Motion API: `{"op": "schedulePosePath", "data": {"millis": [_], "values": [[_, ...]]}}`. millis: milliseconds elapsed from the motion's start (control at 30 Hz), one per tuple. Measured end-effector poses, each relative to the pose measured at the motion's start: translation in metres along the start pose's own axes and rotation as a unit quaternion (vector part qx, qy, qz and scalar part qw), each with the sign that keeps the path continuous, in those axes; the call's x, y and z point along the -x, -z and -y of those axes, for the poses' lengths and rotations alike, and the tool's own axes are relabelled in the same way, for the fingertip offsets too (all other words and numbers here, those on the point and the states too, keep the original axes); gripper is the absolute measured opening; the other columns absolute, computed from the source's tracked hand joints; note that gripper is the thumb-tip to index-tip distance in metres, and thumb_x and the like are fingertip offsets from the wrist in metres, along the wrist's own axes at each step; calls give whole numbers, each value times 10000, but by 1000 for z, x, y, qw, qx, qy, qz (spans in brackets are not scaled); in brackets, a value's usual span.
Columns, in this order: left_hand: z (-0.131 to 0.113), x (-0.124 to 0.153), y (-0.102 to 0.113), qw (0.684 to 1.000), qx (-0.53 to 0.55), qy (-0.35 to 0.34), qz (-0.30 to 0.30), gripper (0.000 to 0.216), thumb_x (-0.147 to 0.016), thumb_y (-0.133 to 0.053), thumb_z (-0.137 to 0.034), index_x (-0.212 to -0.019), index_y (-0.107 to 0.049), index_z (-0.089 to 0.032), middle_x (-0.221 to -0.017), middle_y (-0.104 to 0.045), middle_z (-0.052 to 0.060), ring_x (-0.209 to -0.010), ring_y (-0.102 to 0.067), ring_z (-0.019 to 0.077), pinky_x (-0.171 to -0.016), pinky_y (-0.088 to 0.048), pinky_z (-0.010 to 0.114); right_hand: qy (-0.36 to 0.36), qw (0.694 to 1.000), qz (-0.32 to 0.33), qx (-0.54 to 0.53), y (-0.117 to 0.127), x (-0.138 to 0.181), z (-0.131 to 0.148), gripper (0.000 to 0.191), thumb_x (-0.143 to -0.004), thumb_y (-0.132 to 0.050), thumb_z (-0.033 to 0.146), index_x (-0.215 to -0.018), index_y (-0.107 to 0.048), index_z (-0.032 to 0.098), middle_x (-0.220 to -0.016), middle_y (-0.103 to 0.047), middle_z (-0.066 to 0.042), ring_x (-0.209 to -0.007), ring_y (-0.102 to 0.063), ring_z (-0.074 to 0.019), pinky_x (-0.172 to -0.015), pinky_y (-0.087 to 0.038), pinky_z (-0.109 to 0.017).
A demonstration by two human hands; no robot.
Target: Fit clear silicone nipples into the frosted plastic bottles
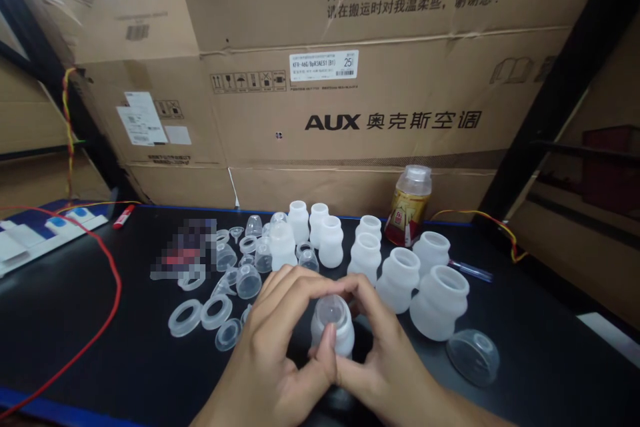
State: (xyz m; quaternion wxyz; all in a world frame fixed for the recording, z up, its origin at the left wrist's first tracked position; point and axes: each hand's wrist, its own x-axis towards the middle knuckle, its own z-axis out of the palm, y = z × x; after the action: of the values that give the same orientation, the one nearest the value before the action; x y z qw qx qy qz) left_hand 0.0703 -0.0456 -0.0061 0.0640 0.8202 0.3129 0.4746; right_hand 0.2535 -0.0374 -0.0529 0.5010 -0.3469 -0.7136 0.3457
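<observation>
A frosted white baby bottle (345, 339) stands upright on the black table in front of me, with a clear dome-shaped piece (330, 311) in its mouth. My left hand (283, 333) curves round the bottle's left side, its thumb pressed against the front near the rim. On the other side, my right hand (383, 340) wraps it too, and its thumb meets the left one. The fingertips of both hands come together behind the bottle, where they are partly hidden. To the right lies a clear dome cap (474, 357).
Several frosted bottles (440, 303) stand behind and right of my hands. Clear rings (185, 317), caps (249, 281) and small funnels lie to the left. A jar with a red and gold label (409, 205) stands at the back by a large cardboard box (400, 80). A red cable (113, 280) crosses the left side.
</observation>
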Motion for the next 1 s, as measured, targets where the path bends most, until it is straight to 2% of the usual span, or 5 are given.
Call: {"op": "schedulePosePath", "data": {"millis": [200,400,533,667,1000], "values": [[6,7,-4,998,49,31,-3,501,-923,-624,-85,-1333,-610,-372,-1146,-742,-55,-1050,-720,134,-960,-560,265,5,1000,2,3,-1,1,-7,393,-804,-768,192,-1141,-587,284,-1015,-647,27,-874,-647,-183,-775,-520,-303],[14,20,-16,975,168,138,-46,484,-849,-682,-99,-1233,-657,-392,-1094,-749,-85,-1041,-749,110,-951,-564,196,14,1000,12,13,-1,1,-3,351,-808,-736,182,-1106,-583,291,-975,-634,35,-832,-631,-170,-747,-512,-285],[16,23,-24,969,196,138,-62,411,-860,-653,-116,-1172,-640,-383,-1081,-713,-87,-1027,-723,99,-925,-566,174,39,999,-3,22,-2,2,-7,423,-779,-728,137,-1122,-570,325,-950,-618,68,-804,-626,-141,-720,-500,-237],[13,24,-25,965,209,142,-73,330,-889,-664,-163,-1145,-626,-367,-1050,-676,-70,-1007,-694,109,-907,-555,193,69,997,-10,39,-1,3,-7,508,-820,-736,139,-1218,-544,388,-986,-637,89,-814,-650,-120,-735,-518,-202],[17,27,-24,962,221,127,-102,282,-914,-682,-162,-1140,-632,-322,-1003,-663,-12,-939,-675,154,-838,-580,244,62,997,5,37,-7,1,-4,417,-774,-744,139,-1110,-569,314,-916,-590,55,-766,-603,-153,-666,-472,-256]]}}
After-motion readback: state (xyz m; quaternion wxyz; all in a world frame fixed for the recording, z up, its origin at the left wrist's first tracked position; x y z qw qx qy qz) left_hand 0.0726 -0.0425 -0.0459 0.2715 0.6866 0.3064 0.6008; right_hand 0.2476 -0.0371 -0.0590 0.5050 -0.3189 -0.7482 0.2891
